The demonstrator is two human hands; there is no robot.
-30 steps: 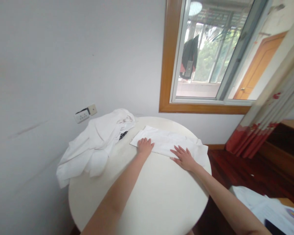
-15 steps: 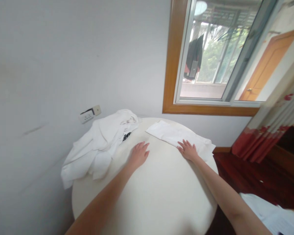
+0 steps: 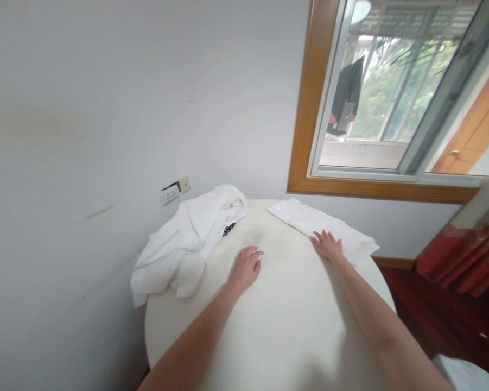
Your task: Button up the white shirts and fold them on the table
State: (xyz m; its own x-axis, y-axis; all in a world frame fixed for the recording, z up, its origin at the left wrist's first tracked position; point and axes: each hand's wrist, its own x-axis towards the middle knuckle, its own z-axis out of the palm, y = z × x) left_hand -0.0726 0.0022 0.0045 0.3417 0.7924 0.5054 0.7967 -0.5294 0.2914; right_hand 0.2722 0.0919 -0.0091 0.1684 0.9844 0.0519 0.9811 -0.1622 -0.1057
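Note:
My left hand (image 3: 246, 269) is over the middle of the round white table (image 3: 285, 326), fingers loosely extended and holding nothing. My right hand (image 3: 328, 245) lies with spread fingers on the near edge of a flat, folded white cloth (image 3: 317, 220) at the table's far right. To the left of my left hand, and apart from it, a rumpled heap of white cloth (image 3: 187, 239) drapes over the table's left edge. A small black-and-white patterned piece (image 3: 228, 229) peeks out from under that heap.
The table stands against a grey-white wall (image 3: 166, 98) with a socket (image 3: 170, 194) above the heap. A wood-framed window (image 3: 370, 187) is beyond the folded cloth. A red-and-cream curtain (image 3: 464, 250) hangs at the right, over a dark red floor (image 3: 415, 304). Something white (image 3: 468, 374) is at the lower right.
The camera has turned left, so the scene has shifted right in view. My left hand sits slightly nearer me, with its fingers closer together. The right hand stays on the folded cloth.

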